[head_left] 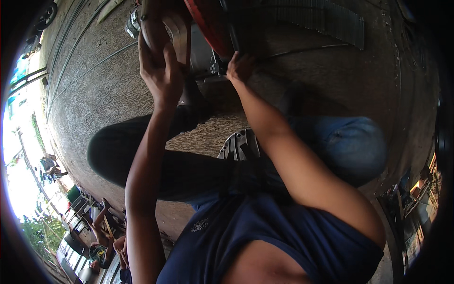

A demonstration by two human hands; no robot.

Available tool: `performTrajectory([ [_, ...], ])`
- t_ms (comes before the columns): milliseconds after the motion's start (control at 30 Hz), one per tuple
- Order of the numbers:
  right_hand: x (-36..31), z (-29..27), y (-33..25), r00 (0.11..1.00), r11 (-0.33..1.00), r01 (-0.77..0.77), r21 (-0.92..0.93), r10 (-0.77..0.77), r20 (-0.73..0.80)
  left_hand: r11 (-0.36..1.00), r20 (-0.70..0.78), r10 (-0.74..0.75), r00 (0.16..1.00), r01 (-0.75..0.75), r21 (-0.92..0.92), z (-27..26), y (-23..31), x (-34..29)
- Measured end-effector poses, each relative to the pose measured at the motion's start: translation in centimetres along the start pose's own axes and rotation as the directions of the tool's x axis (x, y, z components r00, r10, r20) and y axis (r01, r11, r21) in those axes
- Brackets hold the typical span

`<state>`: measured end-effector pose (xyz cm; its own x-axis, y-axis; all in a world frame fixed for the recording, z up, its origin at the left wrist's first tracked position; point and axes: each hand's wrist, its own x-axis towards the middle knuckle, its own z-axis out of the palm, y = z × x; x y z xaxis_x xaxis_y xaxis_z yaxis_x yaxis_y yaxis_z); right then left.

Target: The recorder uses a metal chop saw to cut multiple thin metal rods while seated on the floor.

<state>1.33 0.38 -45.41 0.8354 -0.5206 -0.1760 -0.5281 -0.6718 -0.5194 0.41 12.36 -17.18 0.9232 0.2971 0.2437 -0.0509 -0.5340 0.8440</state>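
I see left hand (161, 71) clamped on curved metal motorbike part (177, 33), top of frame above concrete floor (94, 80). Right hand (240, 66) at engine (205, 54); grip unclear. Part likely stiff, heavy, greasy; hold by rim.

Left hand (161, 71) grips brown part (163, 26); right hand (240, 67) probably touching engine (203, 52).
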Motion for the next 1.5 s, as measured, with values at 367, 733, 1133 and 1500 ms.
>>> performTrajectory([
  [367, 0.2, 0.5, 0.5, 0.994, 0.986, 0.084, 0.145, -0.072, -0.082, 0.995, -0.015, 0.077, 0.997, -0.076, 0.061, 0.1, -0.1, 0.3],
  [733, -0.4, 1.1, 1.6, 0.980, 0.950, 0.175, 0.257, -0.144, -0.134, 0.997, -0.034, 0.064, 0.997, -0.063, 0.040, 0.2, 0.3, 0.1],
  [1133, -3.9, 0.3, 3.1, 0.396, -0.278, -0.849, 0.449, 0.227, 0.890, 0.986, -0.069, 0.164, 0.984, -0.165, -0.013, 0.2, 0.3, 0.3],
  [1500, -4.0, -1.0, 1.1, 0.348, -0.138, -0.913, 0.385, 0.231, 0.909, 0.994, -0.042, 0.045, 0.998, -0.048, -0.097, 0.0, 0.8, -0.1],
])
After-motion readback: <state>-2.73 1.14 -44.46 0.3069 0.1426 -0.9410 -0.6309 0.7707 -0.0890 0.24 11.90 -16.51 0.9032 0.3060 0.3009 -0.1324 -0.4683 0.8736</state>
